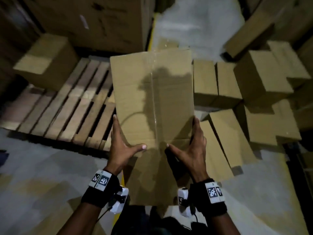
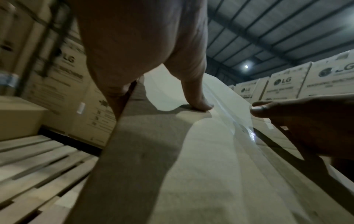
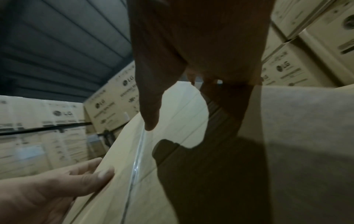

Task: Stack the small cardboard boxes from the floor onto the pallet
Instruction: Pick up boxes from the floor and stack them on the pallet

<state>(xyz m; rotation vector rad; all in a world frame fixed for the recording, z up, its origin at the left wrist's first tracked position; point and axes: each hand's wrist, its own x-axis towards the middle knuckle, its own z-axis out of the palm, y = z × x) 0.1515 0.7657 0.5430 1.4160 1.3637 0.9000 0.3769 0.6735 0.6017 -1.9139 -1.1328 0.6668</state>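
I hold a plain cardboard box [image 1: 152, 92], taped along its middle, out in front of me above the near right corner of the wooden pallet [image 1: 67, 106]. My left hand [image 1: 124, 141] grips its near left edge, thumb on the top face and fingers down the side. My right hand [image 1: 190, 145] grips the near right edge the same way. In the left wrist view my thumb [image 2: 199, 100] presses the box top [image 2: 191, 166]. The right wrist view shows the right thumb [image 3: 151, 115] on the box [image 3: 298, 136]. One small box [image 1: 45, 60] stands on the pallet's far left corner.
Several small boxes [image 1: 254, 92] lie piled on the floor to the right of the pallet. Tall printed cartons [image 1: 94, 19] stand behind the pallet, and more cartons [image 2: 283, 84] line the far wall. White plastic wrap [image 1: 191, 22] lies at the back. Bare concrete floor [image 1: 42, 175] spreads at the near left.
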